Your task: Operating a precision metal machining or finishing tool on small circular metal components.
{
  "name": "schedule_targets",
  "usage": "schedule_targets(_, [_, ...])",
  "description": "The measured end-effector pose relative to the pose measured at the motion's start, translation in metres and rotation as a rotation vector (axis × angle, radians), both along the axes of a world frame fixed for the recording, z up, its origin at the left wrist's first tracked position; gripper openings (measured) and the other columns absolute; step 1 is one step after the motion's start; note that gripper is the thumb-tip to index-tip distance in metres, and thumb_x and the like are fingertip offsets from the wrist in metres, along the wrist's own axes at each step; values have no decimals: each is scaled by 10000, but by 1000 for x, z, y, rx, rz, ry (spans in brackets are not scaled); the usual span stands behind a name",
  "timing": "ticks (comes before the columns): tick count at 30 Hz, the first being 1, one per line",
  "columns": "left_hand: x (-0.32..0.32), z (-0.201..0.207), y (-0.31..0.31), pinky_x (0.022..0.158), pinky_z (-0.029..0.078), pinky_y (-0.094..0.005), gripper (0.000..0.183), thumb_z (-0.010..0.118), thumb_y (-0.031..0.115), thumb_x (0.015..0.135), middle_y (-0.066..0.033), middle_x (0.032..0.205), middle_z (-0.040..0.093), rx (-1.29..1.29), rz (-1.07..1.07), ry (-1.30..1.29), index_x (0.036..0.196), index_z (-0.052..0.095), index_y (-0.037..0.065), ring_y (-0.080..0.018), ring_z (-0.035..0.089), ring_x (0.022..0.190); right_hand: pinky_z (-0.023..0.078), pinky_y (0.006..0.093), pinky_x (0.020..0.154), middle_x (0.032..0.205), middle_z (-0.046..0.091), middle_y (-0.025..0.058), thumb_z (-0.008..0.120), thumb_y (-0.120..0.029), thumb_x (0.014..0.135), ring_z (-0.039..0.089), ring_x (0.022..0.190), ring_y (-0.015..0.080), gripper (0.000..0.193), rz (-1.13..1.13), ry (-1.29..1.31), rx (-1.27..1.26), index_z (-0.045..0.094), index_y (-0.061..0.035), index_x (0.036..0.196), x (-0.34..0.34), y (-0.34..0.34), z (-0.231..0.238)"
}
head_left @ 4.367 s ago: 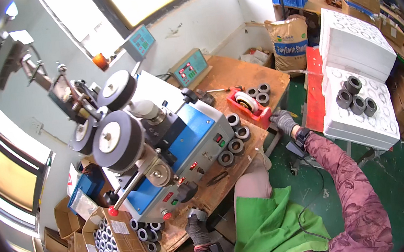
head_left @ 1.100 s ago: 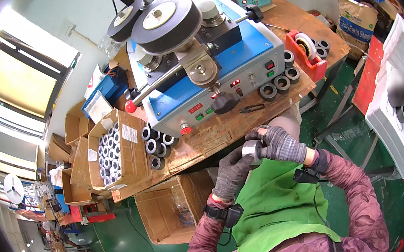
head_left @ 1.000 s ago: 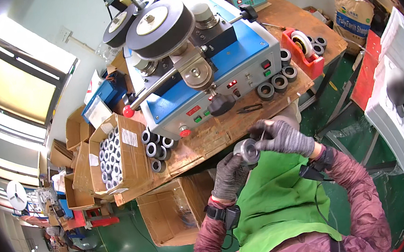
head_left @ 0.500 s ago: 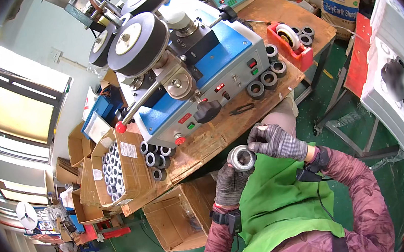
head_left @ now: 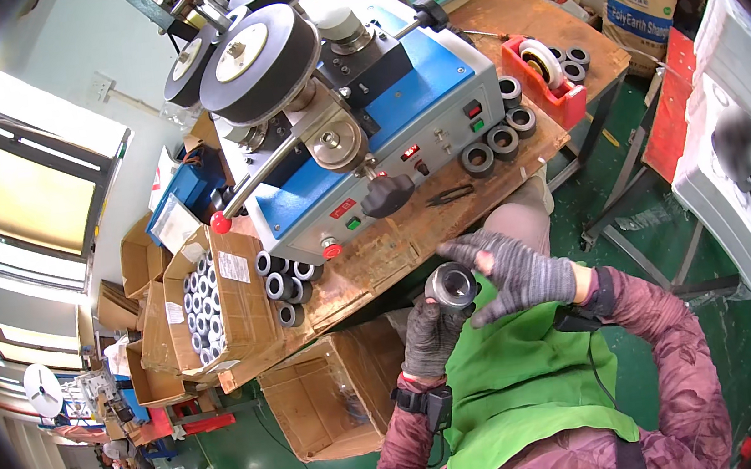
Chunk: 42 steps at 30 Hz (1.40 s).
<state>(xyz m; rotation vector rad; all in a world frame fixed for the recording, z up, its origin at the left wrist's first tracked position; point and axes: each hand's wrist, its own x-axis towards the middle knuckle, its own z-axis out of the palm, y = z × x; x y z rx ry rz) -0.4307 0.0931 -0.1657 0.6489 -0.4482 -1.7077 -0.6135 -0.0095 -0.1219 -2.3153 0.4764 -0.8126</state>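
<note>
My left hand [head_left: 430, 337], in a grey glove, is closed round the lower left side of a thick dark ring [head_left: 437, 287]. The ring has a shiny inner face and is held up above the green apron [head_left: 517, 366], its opening tilted toward me. Just to the right of it is my gloved right hand [head_left: 526, 275], with fingers stretched out and apart and nothing seen in them. Its fingertips reach past the ring's upper right side; whether they touch it I cannot tell.
A blue-topped machine with black wheels [head_left: 259, 68] stands on the wooden bench [head_left: 370, 272]. Dark rings [head_left: 503, 140] lie beside it, near tweezers [head_left: 451, 195] and a red tape dispenser [head_left: 566, 104]. One carton [head_left: 249, 293] holds several rings; another open carton [head_left: 308, 416] stands below the bench.
My right hand has gone from bent, pinched fingers to a spread hand, shifting slightly left over the ring's side. My left hand still holds the ring, which has tilted a little.
</note>
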Motion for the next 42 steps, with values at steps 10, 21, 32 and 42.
schedule_targets(10, [14,-13,8,954,452,-367,556,735,253,795,-103,1189,574,79,-11,-389,1225,497,-8,-222,560,1100,444,427,873,1089,578,181,775,-330,658,548,1006,362,706,67,62,53,493,-26,1230,11,1,-17])
schedule_targets(21, [17,-10,18,560,458,-222,415,651,247,867,-41,934,633,98,-300,171,1174,515,3,-55,558,611,449,436,809,1020,573,150,755,-246,645,558,942,343,630,119,81,5,509,-68,1197,3,4,-13])
schedule_targets(32, [0,-18,31,508,403,-229,228,589,193,907,21,784,567,222,-126,224,1080,550,50,-57,463,566,453,436,799,975,580,151,738,-239,653,563,932,344,594,115,134,42,514,-68,1176,-1,6,-22])
schedule_targets(42, [36,-39,30,712,455,-255,270,625,164,881,-14,1001,585,131,108,326,1126,541,90,-126,530,781,459,390,908,1108,580,135,816,-179,573,565,1030,322,745,67,-44,272,490,-50,1230,-13,-5,-17])
